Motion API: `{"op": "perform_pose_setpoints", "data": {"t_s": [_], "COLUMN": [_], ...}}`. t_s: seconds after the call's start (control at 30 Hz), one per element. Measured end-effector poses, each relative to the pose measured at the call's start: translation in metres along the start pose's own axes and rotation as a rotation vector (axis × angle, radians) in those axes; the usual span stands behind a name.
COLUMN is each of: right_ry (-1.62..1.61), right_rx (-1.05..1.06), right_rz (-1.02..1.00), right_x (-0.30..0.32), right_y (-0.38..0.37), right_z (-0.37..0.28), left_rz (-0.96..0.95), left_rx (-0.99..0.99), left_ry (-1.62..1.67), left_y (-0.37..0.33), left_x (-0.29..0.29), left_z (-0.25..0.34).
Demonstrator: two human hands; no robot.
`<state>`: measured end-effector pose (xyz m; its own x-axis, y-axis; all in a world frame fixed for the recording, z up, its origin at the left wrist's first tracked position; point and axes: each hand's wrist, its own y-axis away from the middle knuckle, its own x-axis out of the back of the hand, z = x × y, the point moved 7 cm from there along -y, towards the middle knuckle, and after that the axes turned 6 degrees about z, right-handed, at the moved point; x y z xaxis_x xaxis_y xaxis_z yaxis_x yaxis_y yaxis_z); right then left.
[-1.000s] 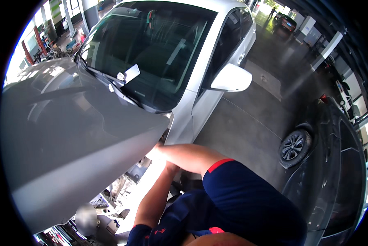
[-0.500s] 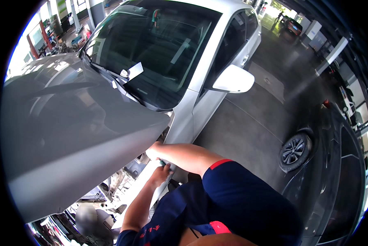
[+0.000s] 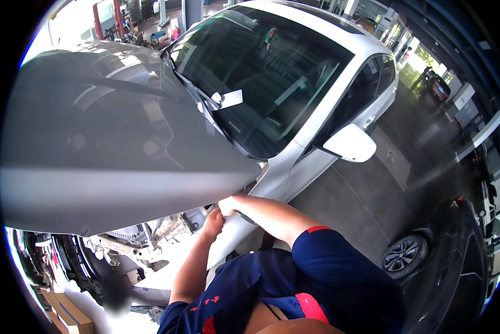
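There are two hands (image 3: 213,224) (image 3: 226,206), one hood (image 3: 116,133), one windshield (image 3: 255,69) and one side mirror (image 3: 353,143).

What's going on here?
The person's left hand and right hand are close together near the gap between the smooth silver-grey hood and the pale curved front fender of a silver-white car. The hood stands raised, metal engine-bay parts showing below its edge. What, if anything, the hands grip is unclear.
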<state>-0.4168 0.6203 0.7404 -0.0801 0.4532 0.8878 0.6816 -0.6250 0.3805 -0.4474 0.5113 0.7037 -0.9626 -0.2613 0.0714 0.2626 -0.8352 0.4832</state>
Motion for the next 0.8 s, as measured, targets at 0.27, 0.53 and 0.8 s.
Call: {"op": "perform_pose_setpoints", "data": {"t_s": [0.27,0.53,0.8], "right_ry": [-0.212,-0.162,-0.567], "right_rx": [-0.047,-0.062,-0.247], "right_rz": [0.138,0.148,0.560], "right_x": [0.015,0.004,-0.064], "right_y": [0.020,0.035,-0.031], "right_z": [0.021,0.021,0.063], "left_rz": [-0.033,-0.168,0.027], "left_rx": [-0.030,0.008,-0.140], "left_ry": [-0.010,-0.228,-0.266], "left_y": [-0.002,-0.003,-0.017], "left_x": [0.004,0.004,0.007], "left_z": [0.019,0.017,-0.008]}}
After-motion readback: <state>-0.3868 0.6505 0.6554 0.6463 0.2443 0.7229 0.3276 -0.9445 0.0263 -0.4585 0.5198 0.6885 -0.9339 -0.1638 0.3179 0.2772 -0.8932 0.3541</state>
